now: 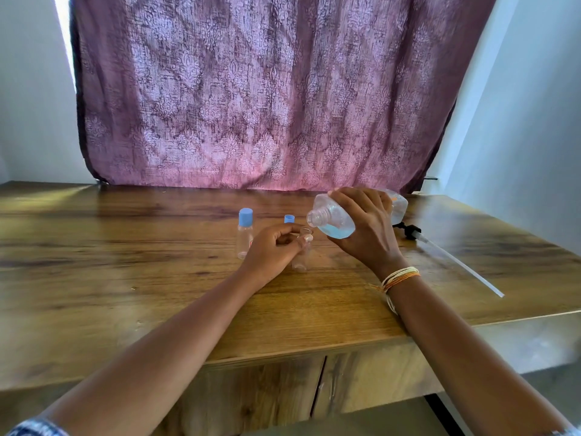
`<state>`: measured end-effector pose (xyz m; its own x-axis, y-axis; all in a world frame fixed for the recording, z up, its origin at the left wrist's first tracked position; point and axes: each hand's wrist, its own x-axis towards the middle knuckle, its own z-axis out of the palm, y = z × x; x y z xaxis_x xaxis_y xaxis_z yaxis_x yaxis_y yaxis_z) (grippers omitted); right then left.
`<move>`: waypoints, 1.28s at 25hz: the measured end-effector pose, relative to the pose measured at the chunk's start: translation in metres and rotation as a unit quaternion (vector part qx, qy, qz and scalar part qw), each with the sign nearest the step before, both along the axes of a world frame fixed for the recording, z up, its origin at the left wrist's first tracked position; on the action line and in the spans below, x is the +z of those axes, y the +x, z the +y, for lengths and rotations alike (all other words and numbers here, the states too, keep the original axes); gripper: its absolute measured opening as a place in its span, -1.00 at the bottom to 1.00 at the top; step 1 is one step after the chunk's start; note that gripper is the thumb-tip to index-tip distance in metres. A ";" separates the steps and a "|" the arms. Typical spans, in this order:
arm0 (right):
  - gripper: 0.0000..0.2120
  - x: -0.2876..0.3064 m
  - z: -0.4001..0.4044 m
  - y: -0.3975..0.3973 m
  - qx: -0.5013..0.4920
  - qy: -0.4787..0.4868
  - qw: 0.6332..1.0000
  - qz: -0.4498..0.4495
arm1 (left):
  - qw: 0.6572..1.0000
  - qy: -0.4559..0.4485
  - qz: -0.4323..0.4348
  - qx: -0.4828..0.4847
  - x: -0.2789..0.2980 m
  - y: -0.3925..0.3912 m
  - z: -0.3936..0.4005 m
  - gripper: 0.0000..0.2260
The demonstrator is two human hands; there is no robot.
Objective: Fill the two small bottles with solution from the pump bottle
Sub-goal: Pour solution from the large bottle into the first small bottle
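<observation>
**Pump bottle tipped over open small bottle**

R hand (366,228) fingers (352,202) wrapped over top of pump bottle (333,220), thumb under it; gripped firmly. Held on its side above table (125,278), open threaded neck pointing left & slightly down, just beside mouth of open small bottle (302,251). Clear plastic, pale blue solution pooled in lower side near shoulder, approx. a small part of its volume. Rear end w/ orange-ish label bit sticks out past knuckles.

L hand (276,247) fingers curled, thumb & fingertip pinching neck of open small bottle, which stands upright on table, clear, no cap. Contents: cannot tell, too transparent & partly behind L hand.

Second small bottle (245,232) upright to the left, near L hand, blue cap on, clear body; looks mostly empty, not certain. Loose blue cap (289,219) on table behind L hand, lower part hidden.

Pump head (410,231), black, w/ long clear dip tube (462,265), lying on table right of R hand; partly hidden behind wrist. Thread bracelet (397,276) on R wrist. Patterned mauve curtain (267,89) behind table.
</observation>
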<state>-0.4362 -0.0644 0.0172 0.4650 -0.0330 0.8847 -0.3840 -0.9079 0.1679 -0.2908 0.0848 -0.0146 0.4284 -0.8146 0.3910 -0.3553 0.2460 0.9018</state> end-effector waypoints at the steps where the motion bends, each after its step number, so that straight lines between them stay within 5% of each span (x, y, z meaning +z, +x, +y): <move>1: -0.50 0.000 0.000 0.000 -0.002 -0.002 1.000 -0.003 | 1.000 -0.001 0.003 -0.001 0.000 0.000 0.000 -0.87; 32: -0.53 0.001 -0.001 -0.001 -0.018 -0.020 1.000 -0.011 | 1.000 -0.001 -0.019 0.009 0.001 -0.001 0.000 -0.81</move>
